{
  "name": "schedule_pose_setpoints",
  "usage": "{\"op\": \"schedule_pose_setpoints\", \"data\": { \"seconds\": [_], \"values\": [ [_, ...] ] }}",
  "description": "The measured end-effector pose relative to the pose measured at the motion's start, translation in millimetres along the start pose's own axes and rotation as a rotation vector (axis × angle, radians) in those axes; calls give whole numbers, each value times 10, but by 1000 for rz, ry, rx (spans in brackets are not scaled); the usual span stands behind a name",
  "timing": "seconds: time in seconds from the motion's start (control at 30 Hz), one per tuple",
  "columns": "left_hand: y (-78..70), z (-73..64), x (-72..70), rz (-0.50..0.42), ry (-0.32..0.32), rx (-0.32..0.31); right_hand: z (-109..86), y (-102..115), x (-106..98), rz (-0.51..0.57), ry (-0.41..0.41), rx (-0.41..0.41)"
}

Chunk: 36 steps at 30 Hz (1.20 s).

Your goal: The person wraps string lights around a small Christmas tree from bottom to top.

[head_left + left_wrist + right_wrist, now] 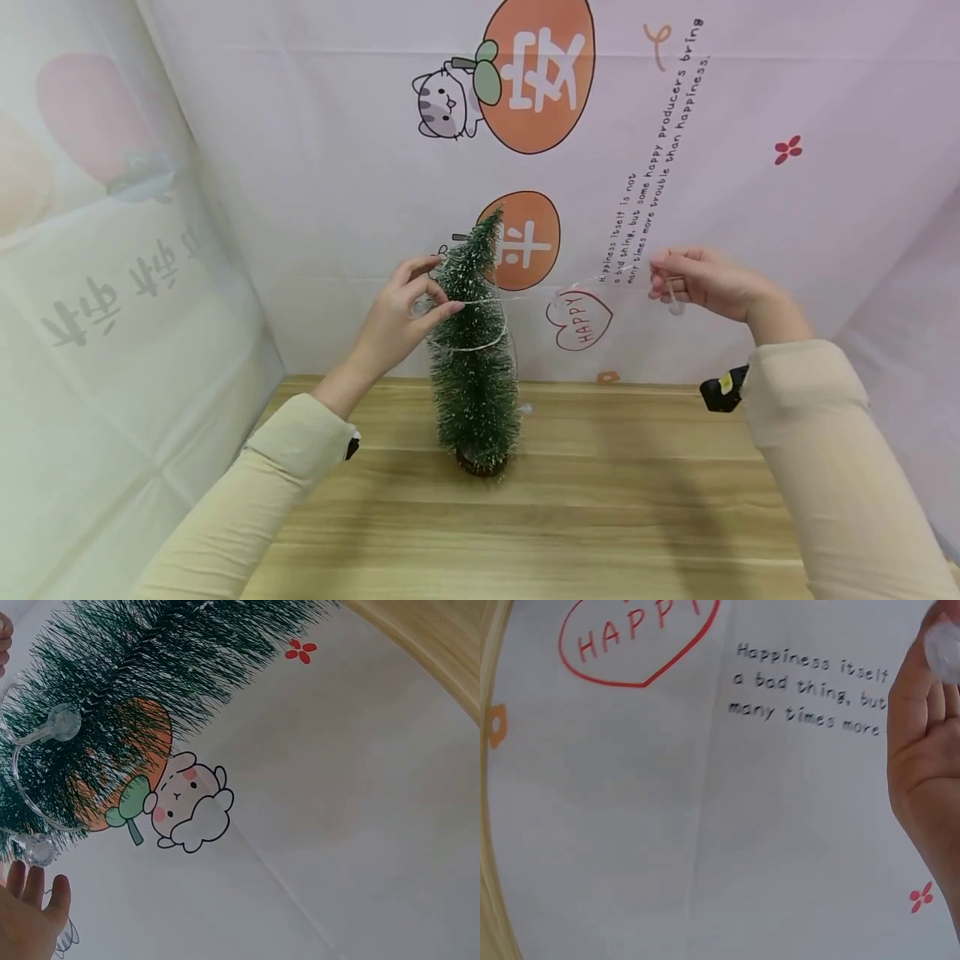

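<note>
A small green Christmas tree (pixel 476 383) with white-flecked needles stands upright on a round brown base. Around its middle runs a clear string of lights (pixel 487 344) with transparent bulbs. My left hand (pixel 397 312) is at the tree's left side, its thumb and index finger pinching the string. In the left wrist view, a clear bulb (pixel 64 722) lies against the needles, and my left fingers (pixel 34 889) are by another bulb. To the right of the tree, my right hand (pixel 701 279) pinches the string, which stretches between both hands. One bulb (pixel 677 307) dangles below its fingers.
The tree stands on a wooden tabletop (pixel 562 492). Behind it hangs a white printed cloth (pixel 337 167) with orange fruit, a cat and lettering. Another printed cloth (pixel 150 333) hangs along the left side. A black device (pixel 723 390) is at my right wrist.
</note>
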<state>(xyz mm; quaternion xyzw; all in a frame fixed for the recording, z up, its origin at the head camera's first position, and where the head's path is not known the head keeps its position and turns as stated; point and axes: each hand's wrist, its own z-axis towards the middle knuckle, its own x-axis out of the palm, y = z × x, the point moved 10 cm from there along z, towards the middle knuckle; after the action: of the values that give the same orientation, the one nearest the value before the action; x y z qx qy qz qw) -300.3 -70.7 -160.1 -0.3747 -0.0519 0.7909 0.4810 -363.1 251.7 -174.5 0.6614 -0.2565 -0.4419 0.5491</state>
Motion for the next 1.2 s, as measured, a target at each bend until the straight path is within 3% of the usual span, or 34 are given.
{"op": "schedule_pose_setpoints", "data": {
  "seconds": [0.13, 0.37, 0.67, 0.9, 1.2],
  "values": [
    [-28, 11, -9, -2, -20, 15, 48, 152, -62, -48, -122, 49],
    [14, 65, -30, -43, -38, -60, 115, 402, -102, -75, -294, 119],
    [-11, 172, 45, -9, 5, -114, 216, 693, 1, 55, -363, 143],
    [-113, 235, 44, 63, -49, -58, 295, 821, 112, -12, -400, 158],
    [-187, 283, 64, 73, -63, -38, 322, 1026, 229, 36, -476, 144]
  ]
}}
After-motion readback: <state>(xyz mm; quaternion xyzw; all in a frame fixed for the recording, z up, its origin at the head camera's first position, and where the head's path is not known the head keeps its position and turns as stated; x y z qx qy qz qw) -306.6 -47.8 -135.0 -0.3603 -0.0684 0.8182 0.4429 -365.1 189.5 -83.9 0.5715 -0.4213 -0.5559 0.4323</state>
